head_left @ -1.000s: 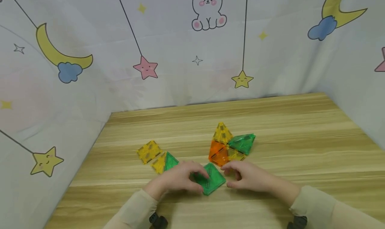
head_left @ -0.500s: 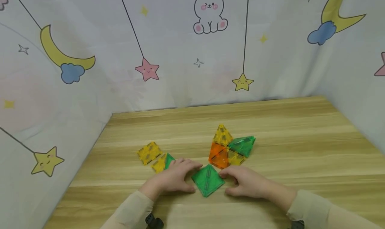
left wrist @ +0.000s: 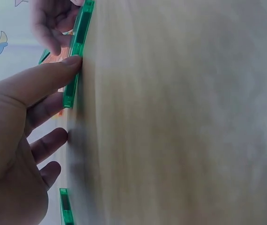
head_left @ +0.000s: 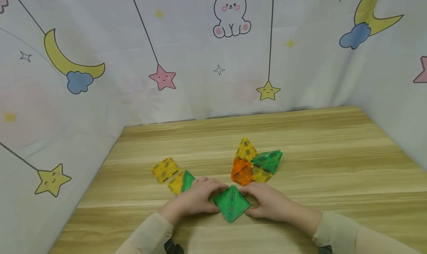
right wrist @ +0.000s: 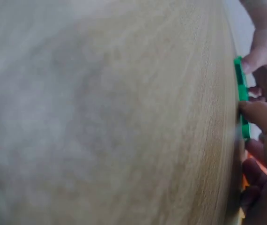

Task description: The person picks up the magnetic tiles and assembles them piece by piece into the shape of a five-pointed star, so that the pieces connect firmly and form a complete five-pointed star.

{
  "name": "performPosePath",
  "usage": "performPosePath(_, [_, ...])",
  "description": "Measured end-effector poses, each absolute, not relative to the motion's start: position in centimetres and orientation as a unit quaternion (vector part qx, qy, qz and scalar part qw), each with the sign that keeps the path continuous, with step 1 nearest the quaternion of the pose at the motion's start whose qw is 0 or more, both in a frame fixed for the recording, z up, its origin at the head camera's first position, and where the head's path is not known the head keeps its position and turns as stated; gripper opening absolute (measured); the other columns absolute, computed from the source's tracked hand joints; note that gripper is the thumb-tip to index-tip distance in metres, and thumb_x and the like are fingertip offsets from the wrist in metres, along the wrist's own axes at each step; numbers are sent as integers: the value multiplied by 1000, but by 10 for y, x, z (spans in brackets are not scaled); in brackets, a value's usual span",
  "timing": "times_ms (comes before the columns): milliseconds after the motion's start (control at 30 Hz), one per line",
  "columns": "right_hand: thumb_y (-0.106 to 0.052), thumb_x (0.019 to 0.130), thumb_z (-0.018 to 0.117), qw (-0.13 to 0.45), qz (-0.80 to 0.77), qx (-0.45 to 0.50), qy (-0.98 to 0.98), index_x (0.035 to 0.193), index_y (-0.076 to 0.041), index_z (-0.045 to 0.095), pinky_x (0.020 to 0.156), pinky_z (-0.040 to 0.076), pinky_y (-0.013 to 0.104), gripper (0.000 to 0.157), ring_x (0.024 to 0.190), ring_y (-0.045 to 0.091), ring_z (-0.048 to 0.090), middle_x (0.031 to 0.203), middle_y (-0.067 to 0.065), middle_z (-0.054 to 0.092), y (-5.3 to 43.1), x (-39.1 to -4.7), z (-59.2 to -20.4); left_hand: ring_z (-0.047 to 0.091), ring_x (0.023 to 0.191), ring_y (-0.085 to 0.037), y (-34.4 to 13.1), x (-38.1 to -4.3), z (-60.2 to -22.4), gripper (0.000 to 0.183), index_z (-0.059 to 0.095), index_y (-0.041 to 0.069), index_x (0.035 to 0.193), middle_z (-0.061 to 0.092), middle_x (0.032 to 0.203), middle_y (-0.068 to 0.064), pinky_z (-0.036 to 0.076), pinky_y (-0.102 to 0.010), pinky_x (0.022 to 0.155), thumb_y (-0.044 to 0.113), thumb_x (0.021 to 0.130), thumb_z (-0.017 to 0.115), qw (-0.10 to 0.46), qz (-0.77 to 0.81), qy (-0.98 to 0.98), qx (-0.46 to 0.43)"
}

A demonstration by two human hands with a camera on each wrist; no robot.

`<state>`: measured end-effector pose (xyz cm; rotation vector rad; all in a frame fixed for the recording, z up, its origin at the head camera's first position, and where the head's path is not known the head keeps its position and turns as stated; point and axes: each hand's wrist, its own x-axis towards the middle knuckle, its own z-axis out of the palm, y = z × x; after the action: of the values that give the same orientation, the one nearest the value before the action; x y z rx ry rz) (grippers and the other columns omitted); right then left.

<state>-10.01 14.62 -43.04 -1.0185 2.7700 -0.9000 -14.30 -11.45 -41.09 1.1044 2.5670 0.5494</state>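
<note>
One green diamond, at or just above the surface, sits between left grip, clear of it half a second ago, and right grip, both now pinching its side corners, so two-handed control seems secured, orange tiles just beyond.

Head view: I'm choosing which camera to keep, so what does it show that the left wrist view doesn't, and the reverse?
Only the head view shows the bunny print and leftmost yellow tile.
Only the left wrist view shows the green piece edge-on.
Both show the left hand, right hand, green piece, orange piece and wooden table.
</note>
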Motion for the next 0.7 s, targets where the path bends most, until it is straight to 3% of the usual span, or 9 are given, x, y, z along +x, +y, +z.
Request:
performPosePath(467, [-32,77,76,21,-278,-320,906,121,-8,59,90,44,39,53,105,17,54,113,-1,61,141,-99,-429,40,110,-16,-114,-142,-412,63,54,22,130,50,121,6,30,-42,91,36,74,78,162,189,895,370])
performPosePath(700, [-30,79,75,3,-281,-325,903,122,-6,57,89,43,40,53,105,19,52,112,1,59,139,-96,-431,37,109,-17,-110,-140,-414,66,51,16,132,44,122,2,30,-38,88,34,74,77,180,199,895,357])
